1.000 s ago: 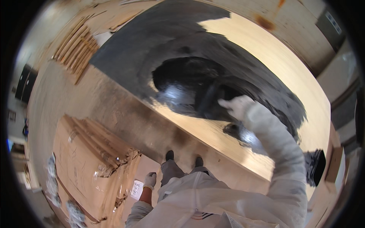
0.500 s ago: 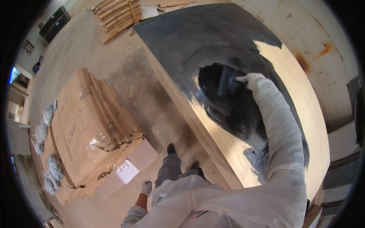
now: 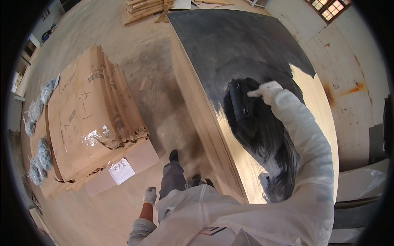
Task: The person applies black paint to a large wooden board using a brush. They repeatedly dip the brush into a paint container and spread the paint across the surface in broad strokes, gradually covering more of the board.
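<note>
My right hand [image 3: 266,92], in a white glove, is closed on a wide flat spreader [image 3: 238,100]. Black coating covers the tool, so its handle and edge blend into the wet patch beneath; whether it has a blade or bristles I cannot tell. It rests on the top sheet of a tall stack of wooden boards [image 3: 201,106]. Glossy wet black coating [image 3: 262,135] lies under and around the tool, with a duller dark layer [image 3: 242,37] over the far part. Bare pale wood shows along the right and near-left edges. My gloved left hand [image 3: 150,195] hangs low beside my leg, fingers curled, holding nothing visible.
To the left stands a bundle of flat packages in brown cardboard [image 3: 82,106], with clear knotted bags [image 3: 43,156] along its far side and a white paper sheet [image 3: 121,171] at its front. Another wrapped stack [image 3: 147,10] is at the back. A stained wall [image 3: 340,78] borders the right.
My right hand and the spreader have shifted slightly left over the wet patch, and black now reaches further along the near streak. The whole view has turned; my left hand still hangs down.
</note>
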The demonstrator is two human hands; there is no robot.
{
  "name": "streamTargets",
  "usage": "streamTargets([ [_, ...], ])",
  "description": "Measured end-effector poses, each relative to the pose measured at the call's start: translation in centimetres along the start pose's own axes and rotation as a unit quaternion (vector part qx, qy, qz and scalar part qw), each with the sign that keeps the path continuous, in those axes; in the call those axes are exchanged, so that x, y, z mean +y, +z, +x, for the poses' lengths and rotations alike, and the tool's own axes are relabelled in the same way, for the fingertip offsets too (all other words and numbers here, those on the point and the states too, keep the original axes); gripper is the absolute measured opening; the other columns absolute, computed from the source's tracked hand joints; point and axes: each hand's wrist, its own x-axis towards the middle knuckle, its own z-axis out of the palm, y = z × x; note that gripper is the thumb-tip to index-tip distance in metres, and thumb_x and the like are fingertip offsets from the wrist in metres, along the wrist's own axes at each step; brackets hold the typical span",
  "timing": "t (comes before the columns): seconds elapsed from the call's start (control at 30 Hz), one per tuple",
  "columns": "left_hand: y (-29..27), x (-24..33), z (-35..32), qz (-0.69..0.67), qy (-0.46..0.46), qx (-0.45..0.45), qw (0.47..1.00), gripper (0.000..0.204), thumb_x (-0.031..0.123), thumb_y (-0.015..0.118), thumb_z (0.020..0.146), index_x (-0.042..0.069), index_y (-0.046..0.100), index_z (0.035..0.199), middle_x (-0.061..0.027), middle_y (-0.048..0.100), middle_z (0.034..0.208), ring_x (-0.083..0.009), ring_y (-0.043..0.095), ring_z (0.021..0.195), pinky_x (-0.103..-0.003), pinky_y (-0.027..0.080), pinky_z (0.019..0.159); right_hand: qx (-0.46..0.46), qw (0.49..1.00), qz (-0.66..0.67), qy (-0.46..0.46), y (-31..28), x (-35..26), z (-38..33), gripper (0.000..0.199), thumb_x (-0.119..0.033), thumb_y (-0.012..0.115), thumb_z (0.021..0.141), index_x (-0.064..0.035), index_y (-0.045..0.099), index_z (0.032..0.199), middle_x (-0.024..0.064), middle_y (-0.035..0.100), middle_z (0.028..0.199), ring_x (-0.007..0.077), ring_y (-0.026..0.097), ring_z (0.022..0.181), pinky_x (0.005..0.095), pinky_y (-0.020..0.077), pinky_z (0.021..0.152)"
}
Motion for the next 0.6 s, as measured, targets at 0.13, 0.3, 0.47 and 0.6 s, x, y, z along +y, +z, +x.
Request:
streamTargets([
  [0.13,0.5,-3.8,-0.2,0.023,-0.020,-0.003,1.000,0.035,0.025,0.064,0.099,0.001,0.080,0.118,-0.0200,0.081,0.110,-0.0320,0.078,0.104,-0.040,0.060,0.095,-0.014,0.999,-0.006,-0.049,0.6,-1.9,3.5,0.061,-0.003,0.061,0.097,-0.0395,0.067,0.146,0.0114,0.074,0.130,0.0322,0.071,0.122,0.0370,0.0546,0.106],
  [0.3,1.2,-5.7,-0.3,-0.014,-0.018,0.030,0.999,0.034,0.023,0.063,0.099,0.000,0.080,0.117,-0.0208,0.081,0.111,-0.0313,0.078,0.105,-0.040,0.059,0.095,-0.086,0.952,-0.225,-0.187,-0.2,-9.9,-5.1,0.068,-0.005,0.058,0.096,-0.0483,0.061,0.149,0.0096,0.071,0.128,0.0303,0.071,0.120,0.0427,0.0513,0.107],
  [0.47,3.3,-7.0,-0.8,-0.130,-0.019,0.052,0.990,0.032,0.023,0.065,0.098,0.000,0.079,0.116,-0.0160,0.081,0.107,-0.0251,0.075,0.098,-0.037,0.058,0.090,-0.031,0.966,-0.191,-0.170,2.3,-5.2,-8.2,0.067,-0.006,0.059,0.094,-0.0488,0.066,0.146,0.0099,0.075,0.111,0.0298,0.072,0.115,0.0433,0.0514,0.106],
  [0.6,4.6,-9.5,-3.1,-0.033,-0.045,0.009,0.998,0.033,0.021,0.064,0.098,0.000,0.078,0.118,-0.0190,0.081,0.111,-0.0310,0.078,0.104,-0.040,0.060,0.095,0.005,0.980,-0.154,-0.129,1.0,-6.4,-4.0,0.072,0.000,0.057,0.091,-0.0446,0.067,0.146,0.0125,0.076,0.121,0.0329,0.072,0.115,0.0425,0.0557,0.103],
])
